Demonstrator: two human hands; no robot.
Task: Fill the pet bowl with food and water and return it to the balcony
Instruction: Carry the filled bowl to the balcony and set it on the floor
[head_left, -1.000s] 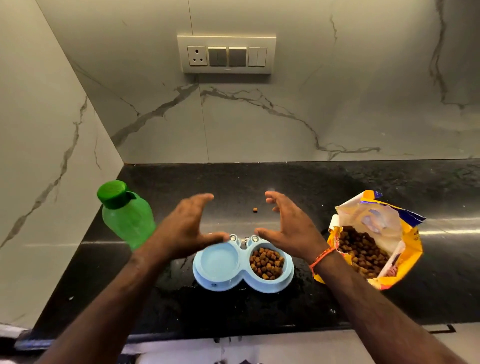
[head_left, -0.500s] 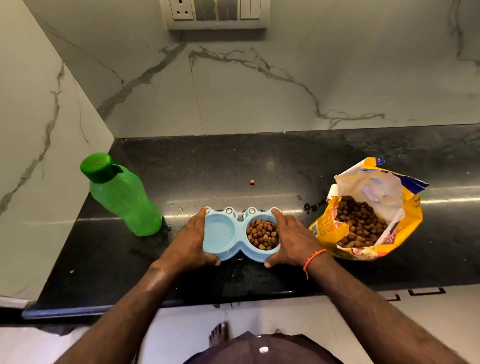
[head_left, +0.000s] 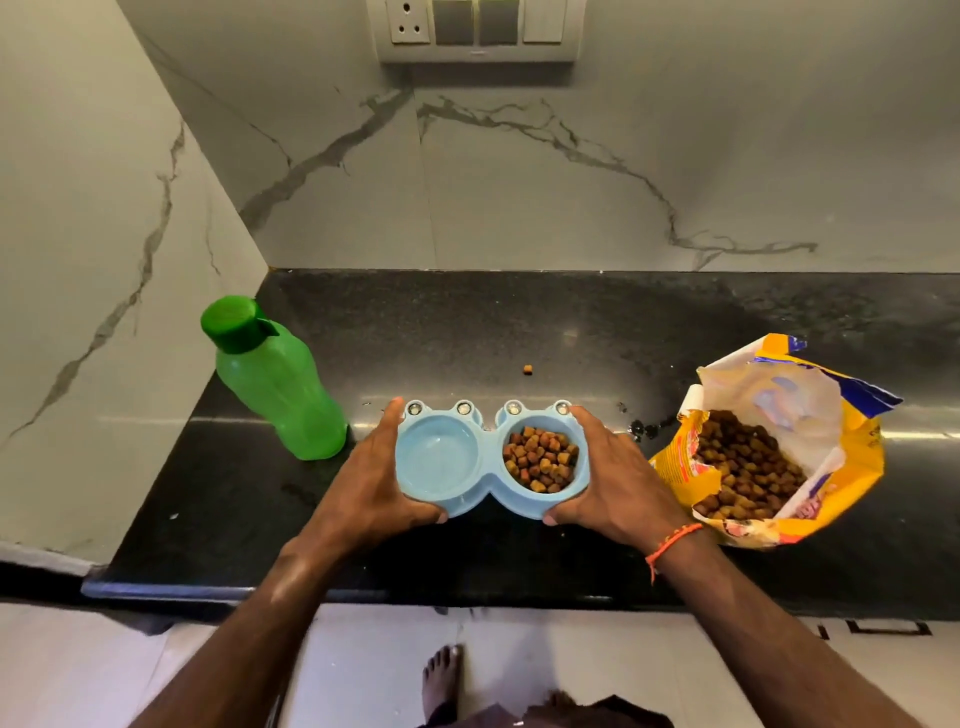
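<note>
A light blue double pet bowl is at the front middle of the black counter. Its left cup holds clear water and its right cup holds brown kibble. My left hand grips the bowl's left end and my right hand grips its right end, thumbs under the near rim. Whether the bowl touches the counter I cannot tell. A green water bottle with its cap on stands to the left.
An open yellow kibble bag lies to the right of the bowl. One loose kibble piece and small wet spots are on the counter. Marble walls close the left and back; a switch panel is above. A bare foot shows below.
Both hands came down from above the bowl and closed on its two ends. The bowl now appears slightly nearer the counter's front edge.
</note>
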